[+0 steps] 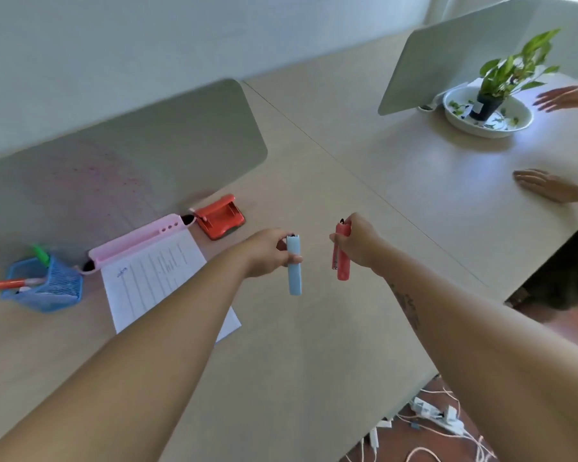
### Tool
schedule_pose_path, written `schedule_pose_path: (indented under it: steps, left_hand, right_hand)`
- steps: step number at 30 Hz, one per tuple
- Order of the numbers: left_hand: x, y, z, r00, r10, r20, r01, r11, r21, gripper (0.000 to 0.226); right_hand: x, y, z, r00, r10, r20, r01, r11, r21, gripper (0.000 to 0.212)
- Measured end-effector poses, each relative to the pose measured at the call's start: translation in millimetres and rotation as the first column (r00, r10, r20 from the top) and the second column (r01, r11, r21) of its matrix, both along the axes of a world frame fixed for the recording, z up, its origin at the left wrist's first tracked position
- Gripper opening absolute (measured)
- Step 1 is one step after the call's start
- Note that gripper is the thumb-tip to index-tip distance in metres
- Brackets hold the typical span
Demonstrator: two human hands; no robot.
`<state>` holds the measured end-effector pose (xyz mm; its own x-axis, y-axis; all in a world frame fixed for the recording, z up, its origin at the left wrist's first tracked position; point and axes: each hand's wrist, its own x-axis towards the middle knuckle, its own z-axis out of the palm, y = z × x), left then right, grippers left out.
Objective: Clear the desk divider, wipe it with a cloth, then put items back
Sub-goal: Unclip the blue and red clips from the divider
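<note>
Over the desk [314,328], both markers [294,268] upright

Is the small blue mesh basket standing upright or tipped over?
Tipped: the blue mesh basket lies sideways on the beige desk, markers poking out.

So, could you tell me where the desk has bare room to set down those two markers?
Free: the desk beneath both hands, right of the paper sheet, up to the seam. Crowded: along the divider, with blue basket, pink holder and red punch.

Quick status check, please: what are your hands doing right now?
Left hand holds blue marker; right hand holds red marker. Divider not wiped. Hole punch, pink tray at its base.
</note>
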<state>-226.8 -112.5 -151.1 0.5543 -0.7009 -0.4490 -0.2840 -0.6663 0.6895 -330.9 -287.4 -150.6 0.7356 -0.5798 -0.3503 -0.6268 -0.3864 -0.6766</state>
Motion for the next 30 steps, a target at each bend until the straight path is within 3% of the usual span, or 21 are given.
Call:
schedule_pose_path:
  steps: [5, 10, 16, 30]
  left_hand:
    - [-47, -26, -38, 0.974, -0.003, -0.228, 0.010, 0.999, 0.030, 0.050]
    - [-87, -44, -66, 0.944, -0.025, -0.329, 0.040, 0.999, 0.037, 0.044]
    - [-110, -58, -93, 0.938, -0.022, -0.347, 0.036, 0.999, 0.033, 0.033]
    - [-124, -52, -126, 0.950, 0.144, -0.278, -0.156, 0.987, -0.023, 0.027]
  right_hand:
    - [-66, -15, -37, 0.988, -0.089, -0.125, 0.093, 0.995, 0.027, 0.029]
    - [-113, -24, -62, 0.960, -0.132, -0.246, 0.152, 0.986, 0.064, 0.017]
    - [-141, -24, -84, 0.941, -0.141, -0.307, 0.180, 0.978, 0.102, 0.021]
    - [-151, -8, -115, 0.941, -0.256, -0.220, 0.267, 0.963, 0.023, 0.031]
